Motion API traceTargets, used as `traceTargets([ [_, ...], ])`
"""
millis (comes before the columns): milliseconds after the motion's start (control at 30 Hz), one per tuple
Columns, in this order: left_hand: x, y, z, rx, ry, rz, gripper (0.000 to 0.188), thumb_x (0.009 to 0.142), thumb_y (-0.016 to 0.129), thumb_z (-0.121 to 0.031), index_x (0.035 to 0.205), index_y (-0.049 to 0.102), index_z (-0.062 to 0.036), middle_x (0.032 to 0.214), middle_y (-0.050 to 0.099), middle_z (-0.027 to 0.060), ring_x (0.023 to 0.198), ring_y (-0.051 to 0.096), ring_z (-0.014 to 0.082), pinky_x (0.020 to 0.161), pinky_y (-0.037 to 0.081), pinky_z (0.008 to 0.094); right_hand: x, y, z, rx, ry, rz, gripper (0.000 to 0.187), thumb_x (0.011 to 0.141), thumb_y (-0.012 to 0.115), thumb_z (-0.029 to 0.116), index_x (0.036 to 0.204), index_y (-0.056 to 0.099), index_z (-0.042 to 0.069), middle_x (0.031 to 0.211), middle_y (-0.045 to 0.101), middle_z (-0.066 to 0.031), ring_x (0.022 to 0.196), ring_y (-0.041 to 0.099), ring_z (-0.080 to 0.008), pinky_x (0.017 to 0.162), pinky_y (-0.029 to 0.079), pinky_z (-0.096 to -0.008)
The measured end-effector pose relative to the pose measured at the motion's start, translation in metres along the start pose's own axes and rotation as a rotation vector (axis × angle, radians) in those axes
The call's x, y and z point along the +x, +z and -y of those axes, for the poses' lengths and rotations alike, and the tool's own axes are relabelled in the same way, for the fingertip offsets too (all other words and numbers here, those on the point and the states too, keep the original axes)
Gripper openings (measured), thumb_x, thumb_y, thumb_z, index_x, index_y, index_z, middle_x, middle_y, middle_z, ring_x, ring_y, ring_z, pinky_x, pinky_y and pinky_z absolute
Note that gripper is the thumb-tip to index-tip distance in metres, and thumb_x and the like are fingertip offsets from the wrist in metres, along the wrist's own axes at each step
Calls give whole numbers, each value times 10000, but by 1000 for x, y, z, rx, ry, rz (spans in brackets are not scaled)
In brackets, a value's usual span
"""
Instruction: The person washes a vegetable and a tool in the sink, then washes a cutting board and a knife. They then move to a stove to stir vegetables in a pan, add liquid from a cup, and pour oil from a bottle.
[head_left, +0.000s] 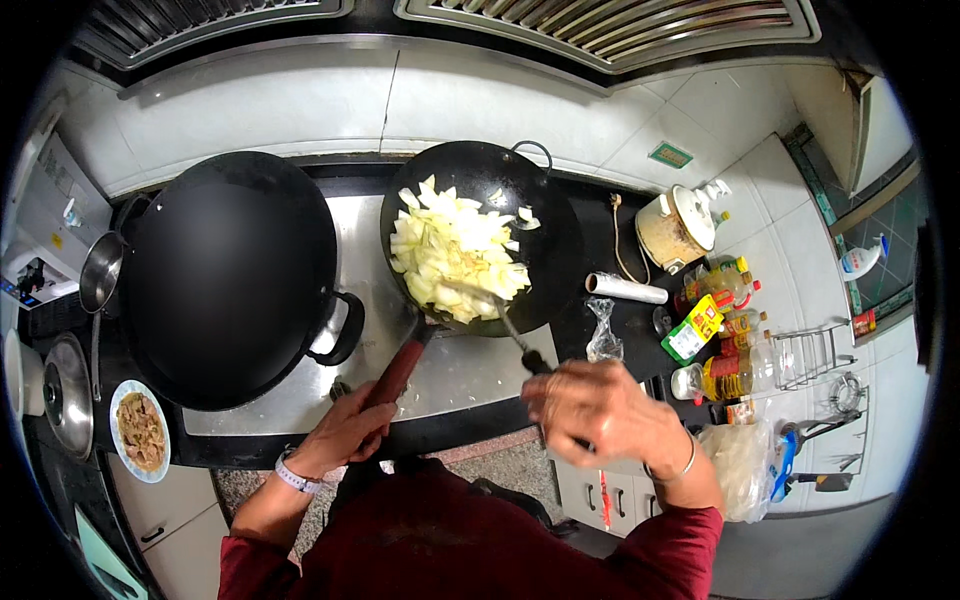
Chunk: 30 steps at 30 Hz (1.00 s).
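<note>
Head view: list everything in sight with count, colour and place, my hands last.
Wok: one, black, centre
Chopped vegetables: many, pale, in wok
Spatula: one, metal, in wok
Large pan: one, black, left
Ladle: one, silver, far left
Lid: one, silver, lower left
Plate: one, white, lower left
Food: one portion, brown, on plate
Cooker: one, cream, upper right
Roll: one, silver, right of wok
Pouch: one, yellow and green, right
Bottles: several, mostly yellow, right
Hood grilles: two, silver, top
Other clutter: too small to tell
Left hand: one, bare, on wok handle
Right hand: one, bare, holding spatula
</note>
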<state>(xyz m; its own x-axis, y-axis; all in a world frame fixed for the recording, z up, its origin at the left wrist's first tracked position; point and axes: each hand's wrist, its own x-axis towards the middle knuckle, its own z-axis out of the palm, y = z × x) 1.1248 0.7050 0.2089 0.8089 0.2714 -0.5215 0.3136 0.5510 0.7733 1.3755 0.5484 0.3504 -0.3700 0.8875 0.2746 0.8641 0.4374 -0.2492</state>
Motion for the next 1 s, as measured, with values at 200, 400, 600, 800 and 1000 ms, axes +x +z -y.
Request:
traceTargets([
  [200,3,0,0,22,-26,5,245,933,564,-216,1097,479,-55,722,503,11,453,432,54,357,297,195,10,39,-13,-69,-52,191,84,625,622,51,645,551,10,735,580,-105,482,510,-237,444,458,-350],
  [400,2,0,4,-24,25,-1,248,932,562,-219,1093,478,-51,729,508,16,449,430,56,353,295,196,7,42,-80,-6,237,-86,81,688,584,2,766,602,-13,860,659,-152,783,666,-297,711,564,-350],
  [600,5,-4,9,-20,6,-2,263,934,560,-228,1105,478,-45,723,507,18,450,432,56,351,290,197,-1,18,-92,702,919,-1028,103,901,604,55,922,632,-42,939,672,-129,682,683,-202,613,583,-287],
  [800,1,-3,1,-26,-18,-19,232,931,568,-236,1055,490,-56,712,510,6,460,443,54,359,296,197,-15,84,-103,890,992,-906,157,920,572,43,989,651,-74,928,670,-133,690,691,-210,635,598,-288],
  [1000,-3,-11,-2,32,-34,-12,213,928,574,-251,1016,505,-70,705,523,-1,464,446,53,367,298,197,-55,76,-95,823,1045,-904,140,916,559,21,959,656,-71,1011,679,-155,716,697,-223,644,597,-305],
])
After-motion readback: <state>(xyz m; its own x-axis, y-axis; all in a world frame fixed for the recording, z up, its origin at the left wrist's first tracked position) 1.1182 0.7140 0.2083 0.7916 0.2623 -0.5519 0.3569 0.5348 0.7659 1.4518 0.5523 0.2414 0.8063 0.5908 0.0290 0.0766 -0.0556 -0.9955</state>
